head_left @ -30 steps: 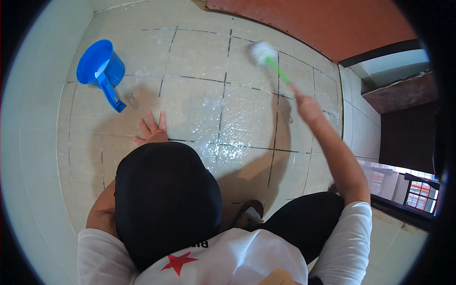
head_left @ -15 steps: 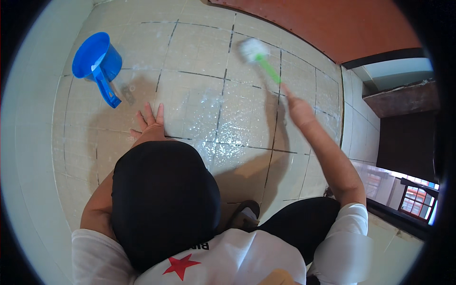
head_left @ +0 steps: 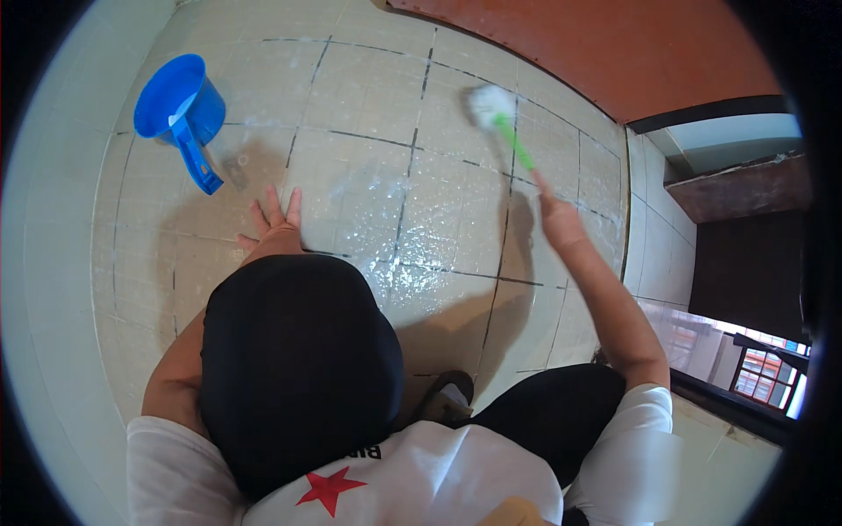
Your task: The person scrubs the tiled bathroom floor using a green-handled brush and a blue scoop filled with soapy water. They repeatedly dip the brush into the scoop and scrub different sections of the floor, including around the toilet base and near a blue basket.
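Note:
My right hand (head_left: 560,219) is closed around the handle of a scrub brush (head_left: 512,136) with a green neck and a white round head. The brush head rests on the tiled floor (head_left: 368,88) at the far middle, a little blurred. My left hand (head_left: 279,223) lies on the floor with its fingers spread, holding nothing; my knee hides part of its wrist. Just beyond it, a blue water dipper (head_left: 207,110) stands on the tiles, its handle pointing toward me. Wet, sudsy tiles glisten between my hands.
A pale wall (head_left: 53,219) rises along the left. An orange-brown panel (head_left: 605,44) bounds the far right, with a dark brown piece (head_left: 745,263) at the right side. My sandalled foot (head_left: 447,394) is planted close in front of me.
The scrub brush and my right hand have moved a little to the right and nearer to me. My left hand stays on the floor, and the dipper stays in place.

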Action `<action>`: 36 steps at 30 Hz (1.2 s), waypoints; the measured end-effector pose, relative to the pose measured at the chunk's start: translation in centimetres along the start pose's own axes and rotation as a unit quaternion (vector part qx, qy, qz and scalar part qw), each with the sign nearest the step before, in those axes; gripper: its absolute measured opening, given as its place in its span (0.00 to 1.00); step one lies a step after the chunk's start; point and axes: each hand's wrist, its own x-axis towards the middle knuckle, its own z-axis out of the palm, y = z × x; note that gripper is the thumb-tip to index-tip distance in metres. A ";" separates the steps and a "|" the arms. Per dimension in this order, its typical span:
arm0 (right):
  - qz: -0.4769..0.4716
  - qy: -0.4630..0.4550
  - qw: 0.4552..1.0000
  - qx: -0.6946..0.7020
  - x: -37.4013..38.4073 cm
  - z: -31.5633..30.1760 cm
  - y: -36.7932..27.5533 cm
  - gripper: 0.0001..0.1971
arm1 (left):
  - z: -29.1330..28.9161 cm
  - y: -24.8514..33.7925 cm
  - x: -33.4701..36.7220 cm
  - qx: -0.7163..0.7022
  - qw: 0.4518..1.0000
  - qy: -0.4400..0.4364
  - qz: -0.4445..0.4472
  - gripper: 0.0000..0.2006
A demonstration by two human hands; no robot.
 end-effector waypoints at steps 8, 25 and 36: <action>-0.223 -0.144 0.964 0.029 -6.2 -1.0 -11.4 0.33 | 1.0 -1.1 0.5 0.001 1.000 0.025 -0.014 0.67; -0.151 -0.160 0.968 -0.116 0.2 -7.0 -17.9 0.29 | -4.0 -2.3 3.1 0.018 0.990 -0.058 0.127 0.65; -0.133 0.135 0.849 -0.493 19.2 -30.4 -35.5 0.20 | -4.8 -4.5 5.2 -0.100 0.969 -0.072 0.216 0.60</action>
